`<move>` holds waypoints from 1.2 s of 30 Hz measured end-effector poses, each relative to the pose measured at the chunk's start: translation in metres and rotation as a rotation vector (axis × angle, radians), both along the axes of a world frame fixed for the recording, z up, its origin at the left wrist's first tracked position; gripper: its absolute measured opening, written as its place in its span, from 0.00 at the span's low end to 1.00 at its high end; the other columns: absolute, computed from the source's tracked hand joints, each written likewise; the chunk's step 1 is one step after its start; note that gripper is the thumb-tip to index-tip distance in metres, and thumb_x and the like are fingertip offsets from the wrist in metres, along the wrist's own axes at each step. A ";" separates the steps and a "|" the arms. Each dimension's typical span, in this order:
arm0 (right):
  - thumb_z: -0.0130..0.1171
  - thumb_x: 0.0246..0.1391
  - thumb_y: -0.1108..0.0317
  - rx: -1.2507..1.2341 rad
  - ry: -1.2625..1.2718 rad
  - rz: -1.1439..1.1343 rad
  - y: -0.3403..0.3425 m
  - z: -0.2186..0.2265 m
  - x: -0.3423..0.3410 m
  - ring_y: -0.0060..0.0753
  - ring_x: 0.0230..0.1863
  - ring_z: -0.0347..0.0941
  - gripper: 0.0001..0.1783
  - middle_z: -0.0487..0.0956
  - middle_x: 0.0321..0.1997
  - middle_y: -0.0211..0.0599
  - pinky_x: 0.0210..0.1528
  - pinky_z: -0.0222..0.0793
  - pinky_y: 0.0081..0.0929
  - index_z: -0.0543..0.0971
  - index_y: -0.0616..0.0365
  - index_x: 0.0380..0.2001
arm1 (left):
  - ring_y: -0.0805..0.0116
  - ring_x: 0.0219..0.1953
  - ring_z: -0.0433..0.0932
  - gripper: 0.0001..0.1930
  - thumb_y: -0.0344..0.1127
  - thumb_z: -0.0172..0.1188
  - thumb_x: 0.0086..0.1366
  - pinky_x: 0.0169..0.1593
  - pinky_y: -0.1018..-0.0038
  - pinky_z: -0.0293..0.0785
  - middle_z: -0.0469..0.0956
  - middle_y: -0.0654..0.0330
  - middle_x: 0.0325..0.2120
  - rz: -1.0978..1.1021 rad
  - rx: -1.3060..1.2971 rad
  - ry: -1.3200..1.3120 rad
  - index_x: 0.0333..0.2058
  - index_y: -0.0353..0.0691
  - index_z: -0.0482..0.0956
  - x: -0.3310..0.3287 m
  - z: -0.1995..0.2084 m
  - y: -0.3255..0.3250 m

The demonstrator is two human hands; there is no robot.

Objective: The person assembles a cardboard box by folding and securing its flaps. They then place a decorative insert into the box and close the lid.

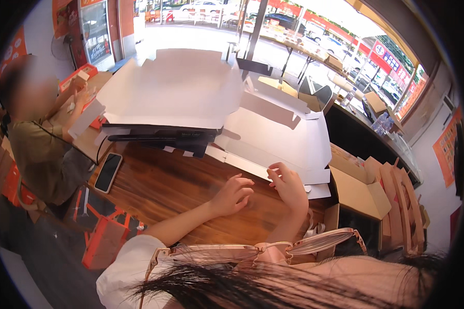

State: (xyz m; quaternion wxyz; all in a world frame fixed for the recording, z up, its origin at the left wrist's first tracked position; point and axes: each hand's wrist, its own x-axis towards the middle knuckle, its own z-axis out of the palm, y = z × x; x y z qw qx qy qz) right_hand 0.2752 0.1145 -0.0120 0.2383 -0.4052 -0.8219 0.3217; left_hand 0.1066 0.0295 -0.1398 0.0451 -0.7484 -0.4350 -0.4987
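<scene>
Over the wooden table (154,175), my left hand (233,195) is held with its fingers loosely bent and apart, nothing in it. To its right, my right hand (290,188) is raised with spread, bent fingers by the near edge of the flat white cardboard box blanks (278,141). Its fingertips overlap that edge in view; whether they touch it I cannot tell. No held thing shows in it. Farther left, a larger stack of white box blanks (165,92) lies on a dark, flat box (154,133). A phone (108,173) lies at the table's left edge.
At the left, a co-worker (46,139) sits handling a small thing beside red boxes (80,74). An orange-red box (105,237) stands below the table's left edge. At the right are an open brown carton (358,185), folded cardboard (402,206) and a counter with plastic bottles (381,123).
</scene>
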 end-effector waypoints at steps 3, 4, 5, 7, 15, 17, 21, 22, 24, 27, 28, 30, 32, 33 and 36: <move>0.54 0.60 0.64 -0.012 -0.026 0.010 -0.003 0.003 -0.008 0.30 0.29 0.78 0.13 0.81 0.32 0.43 0.32 0.72 0.24 0.75 0.63 0.42 | 0.57 0.51 0.68 0.13 0.27 0.60 0.54 0.60 0.54 0.63 0.70 0.56 0.47 -0.015 0.061 -0.010 0.40 0.42 0.73 0.000 0.006 -0.001; 0.54 0.59 0.64 -0.048 0.011 0.057 -0.009 0.010 -0.016 0.32 0.30 0.79 0.14 0.81 0.32 0.45 0.33 0.72 0.26 0.75 0.63 0.43 | 0.57 0.51 0.68 0.14 0.27 0.60 0.53 0.60 0.54 0.63 0.70 0.56 0.47 -0.009 0.057 -0.011 0.40 0.42 0.73 -0.005 0.006 -0.002; 0.54 0.59 0.63 -0.084 0.046 0.105 -0.013 0.015 -0.023 0.35 0.31 0.79 0.14 0.81 0.32 0.46 0.34 0.72 0.29 0.75 0.62 0.43 | 0.56 0.51 0.68 0.14 0.27 0.60 0.53 0.60 0.54 0.63 0.70 0.56 0.46 -0.003 0.055 -0.012 0.40 0.42 0.73 -0.008 0.005 -0.005; 0.54 0.59 0.65 -0.104 0.092 0.149 -0.019 0.021 -0.025 0.34 0.33 0.80 0.14 0.81 0.33 0.46 0.33 0.72 0.27 0.74 0.62 0.45 | 0.56 0.51 0.67 0.14 0.28 0.60 0.53 0.60 0.55 0.63 0.70 0.56 0.46 -0.037 0.060 -0.035 0.40 0.42 0.73 -0.003 0.004 -0.003; 0.54 0.59 0.66 -0.001 0.034 0.172 -0.016 0.011 -0.046 0.36 0.32 0.80 0.14 0.80 0.33 0.47 0.32 0.73 0.30 0.74 0.62 0.45 | 0.55 0.52 0.67 0.15 0.29 0.60 0.52 0.60 0.56 0.63 0.70 0.56 0.45 -0.019 0.047 -0.093 0.41 0.42 0.74 -0.005 0.001 -0.006; 0.54 0.59 0.65 -0.005 -0.014 0.188 -0.014 0.007 -0.050 0.36 0.31 0.79 0.14 0.80 0.33 0.47 0.32 0.73 0.30 0.74 0.61 0.45 | 0.55 0.52 0.66 0.14 0.28 0.60 0.53 0.61 0.55 0.62 0.69 0.56 0.45 -0.008 0.045 -0.092 0.40 0.42 0.74 -0.008 0.001 -0.007; 0.54 0.59 0.63 -0.002 -0.075 0.203 -0.018 0.006 -0.055 0.37 0.29 0.78 0.16 0.80 0.32 0.48 0.31 0.73 0.31 0.74 0.61 0.46 | 0.56 0.53 0.66 0.11 0.31 0.59 0.56 0.60 0.57 0.62 0.70 0.57 0.46 -0.043 0.069 -0.068 0.40 0.42 0.76 -0.008 -0.010 0.002; 0.54 0.58 0.64 -0.007 -0.092 0.195 -0.019 0.005 -0.057 0.36 0.29 0.79 0.15 0.81 0.32 0.47 0.30 0.74 0.30 0.74 0.60 0.46 | 0.56 0.53 0.67 0.11 0.32 0.59 0.57 0.59 0.58 0.63 0.70 0.57 0.46 -0.052 0.074 -0.065 0.40 0.42 0.77 -0.008 -0.012 0.003; 0.56 0.58 0.66 -0.016 -0.126 0.176 -0.020 0.003 -0.061 0.33 0.28 0.81 0.14 0.82 0.31 0.44 0.28 0.74 0.28 0.75 0.57 0.46 | 0.56 0.52 0.68 0.11 0.35 0.58 0.59 0.58 0.59 0.64 0.72 0.56 0.44 -0.098 -0.013 -0.131 0.40 0.40 0.78 -0.006 -0.021 0.009; 0.56 0.58 0.65 0.017 -0.159 0.190 -0.014 -0.006 -0.058 0.34 0.28 0.81 0.14 0.82 0.30 0.45 0.27 0.74 0.29 0.76 0.56 0.46 | 0.55 0.49 0.70 0.13 0.39 0.58 0.60 0.53 0.61 0.67 0.76 0.54 0.40 -0.182 -0.176 -0.242 0.38 0.37 0.79 -0.008 0.001 0.001; 0.56 0.58 0.64 0.028 -0.161 0.192 -0.014 -0.007 -0.057 0.34 0.28 0.80 0.14 0.82 0.30 0.45 0.27 0.74 0.30 0.75 0.56 0.46 | 0.54 0.47 0.71 0.13 0.39 0.58 0.60 0.52 0.62 0.68 0.77 0.53 0.38 -0.177 -0.158 -0.258 0.37 0.36 0.79 -0.008 0.006 -0.001; 0.56 0.58 0.63 0.045 -0.163 0.198 -0.014 -0.008 -0.059 0.34 0.27 0.80 0.15 0.82 0.30 0.46 0.27 0.74 0.30 0.75 0.56 0.47 | 0.54 0.44 0.73 0.13 0.39 0.58 0.59 0.48 0.62 0.69 0.78 0.53 0.34 -0.133 -0.053 -0.262 0.36 0.35 0.79 -0.008 0.014 -0.003; 0.55 0.58 0.63 0.055 -0.171 0.223 -0.016 -0.006 -0.061 0.41 0.29 0.80 0.16 0.81 0.33 0.50 0.30 0.74 0.32 0.74 0.59 0.47 | 0.54 0.42 0.74 0.12 0.38 0.59 0.59 0.45 0.63 0.70 0.79 0.52 0.33 -0.148 -0.019 -0.303 0.36 0.34 0.80 -0.010 0.018 -0.007; 0.54 0.58 0.63 0.061 -0.174 0.234 -0.017 -0.006 -0.062 0.45 0.30 0.80 0.16 0.81 0.34 0.52 0.31 0.74 0.33 0.74 0.61 0.46 | 0.54 0.42 0.74 0.12 0.38 0.59 0.59 0.45 0.63 0.70 0.78 0.52 0.33 -0.137 -0.006 -0.302 0.36 0.34 0.79 -0.011 0.017 -0.007; 0.55 0.57 0.63 0.052 -0.185 0.234 -0.005 -0.020 -0.057 0.45 0.30 0.80 0.16 0.81 0.33 0.52 0.31 0.74 0.33 0.74 0.61 0.46 | 0.54 0.42 0.74 0.12 0.37 0.59 0.59 0.45 0.63 0.70 0.78 0.53 0.33 -0.129 0.018 -0.285 0.36 0.35 0.79 -0.007 0.009 -0.006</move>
